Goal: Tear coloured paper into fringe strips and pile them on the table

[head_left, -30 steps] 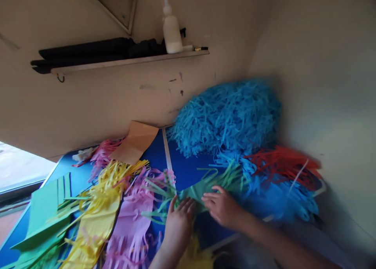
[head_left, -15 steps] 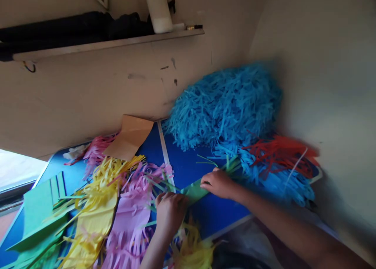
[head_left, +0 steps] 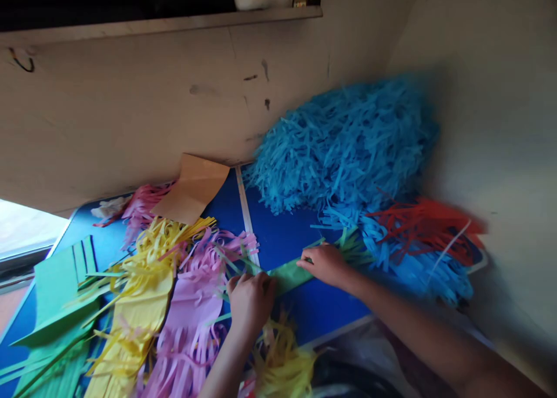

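Between my hands a band of green tissue paper (head_left: 289,276) lies across the blue table (head_left: 278,235), its fringed ends spreading out on both sides. My left hand (head_left: 251,298) is closed on the band's left part, fingers curled over it. Farther right, my right hand (head_left: 322,263) pinches the same band near its right fringe. Just left of my left hand lies fringed lilac paper (head_left: 198,308), with fringed yellow paper (head_left: 143,296) beside it. A loose yellow fringe (head_left: 285,357) sits close below my left hand.
A large heap of blue paper fringe (head_left: 348,145) stands against the wall. Red fringe (head_left: 426,227) lies at the right over more blue strips. Green sheets (head_left: 61,282), pink fringe (head_left: 145,206) and a brown paper piece (head_left: 194,186) lie left. A shelf (head_left: 174,24) juts out above.
The view has tilted downward and shifted slightly, so the shelf sits higher in the picture. Both hands keep their hold on the green tissue paper, with little movement.
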The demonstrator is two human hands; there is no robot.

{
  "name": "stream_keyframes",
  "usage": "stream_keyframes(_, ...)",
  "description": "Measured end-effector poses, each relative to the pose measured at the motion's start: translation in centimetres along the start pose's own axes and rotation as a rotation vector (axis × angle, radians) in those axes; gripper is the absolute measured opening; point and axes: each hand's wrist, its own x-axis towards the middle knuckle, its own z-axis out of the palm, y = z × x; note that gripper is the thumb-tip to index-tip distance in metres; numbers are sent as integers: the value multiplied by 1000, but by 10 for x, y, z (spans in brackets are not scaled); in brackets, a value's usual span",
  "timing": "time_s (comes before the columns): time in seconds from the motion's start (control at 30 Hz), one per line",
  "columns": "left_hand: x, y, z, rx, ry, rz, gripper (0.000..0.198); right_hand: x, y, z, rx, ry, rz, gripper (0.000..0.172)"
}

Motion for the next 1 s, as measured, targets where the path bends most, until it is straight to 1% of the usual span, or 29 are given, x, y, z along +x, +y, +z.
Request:
stream_keyframes(0.4, 8, 2, -3, 78, -30, -10, 31, 1, 0, 4, -43, 13, 16, 20)
stream_keyframes(0.53, 7, 1, -2, 105, -21, -5, 30, 2, 0, 8, -52, 24, 24, 18)
stream_keyframes(0.6, 6, 2, -3, 128, 30, 2, 26, 3, 2, 6, -59, 36, 34, 16)
stream_keyframes(0.67, 4, 4, -4, 150, 147, 79, 21, 3, 7, -1, -72, 60, 52, 16)
stream_keyframes(0.73, 5, 5, -5, 159, 233, 238, 19, -2, 11, -12, -94, 106, 86, 14)
stream_keyframes(0.77, 5, 6, -6, 161, 229, 331, 21, -6, 12, -18, -112, 148, 110, 13)
stream_keyframes(0.8, 6, 6, -6, 166, 191, 411, 24, -11, 12, -23, -134, 204, 114, 13)
stream_keyframes(0.83, 6, 7, -7, 176, 141, 475, 27, -17, 11, -27, -155, 260, 69, 15)
stream_keyframes(0.87, 7, 8, -8, 190, 92, 522, 28, -23, 8, -28, -172, 297, -38, 19)
stream_keyframes(0.9, 6, 9, -9, 204, 55, 552, 29, -29, 5, -26, -182, 304, -196, 24)
stream_keyframes(0.97, 4, 12, -11, 226, 28, 565, 26, -35, 0, -17, -180, 235, -522, 28)
stream_keyframes(1.0, 2, 13, -12, 232, 30, 553, 24, -35, -1, -11, -169, 180, -617, 30)
